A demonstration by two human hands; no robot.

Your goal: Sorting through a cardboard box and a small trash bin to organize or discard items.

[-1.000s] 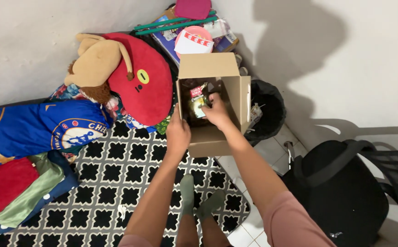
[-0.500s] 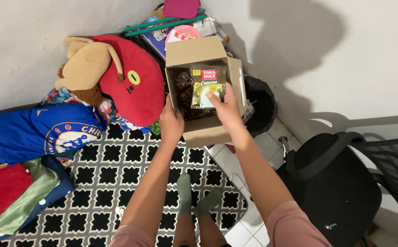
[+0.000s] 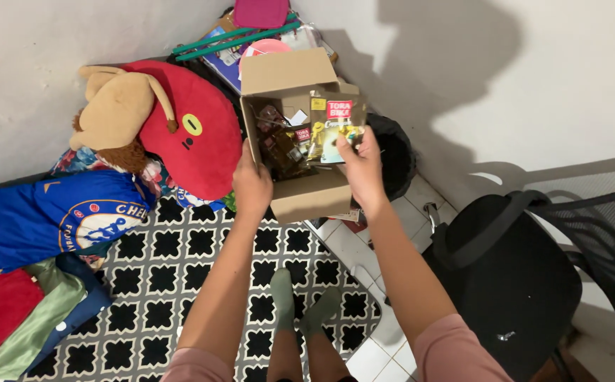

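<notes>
An open brown cardboard box (image 3: 307, 197) stands on the floor by the wall, with several dark sachets inside. My left hand (image 3: 252, 185) grips the box's left wall. My right hand (image 3: 361, 166) holds a brown and gold sachet packet (image 3: 334, 127) lifted above the box's right edge; more sachets of the same strip hang down into the box.
A red round plush (image 3: 198, 138) and a tan plush toy (image 3: 113, 106) lie left of the box, a blue cushion (image 3: 53, 216) further left. A black bin (image 3: 396, 152) stands right of the box, a black bag (image 3: 509, 279) on a chair at right. My socked feet (image 3: 300, 304) rest on a black-and-white patterned mat.
My right hand has drawn the sachet packet up and to the right, out of the box. My left hand stays on the box wall. The view has shifted slightly.
</notes>
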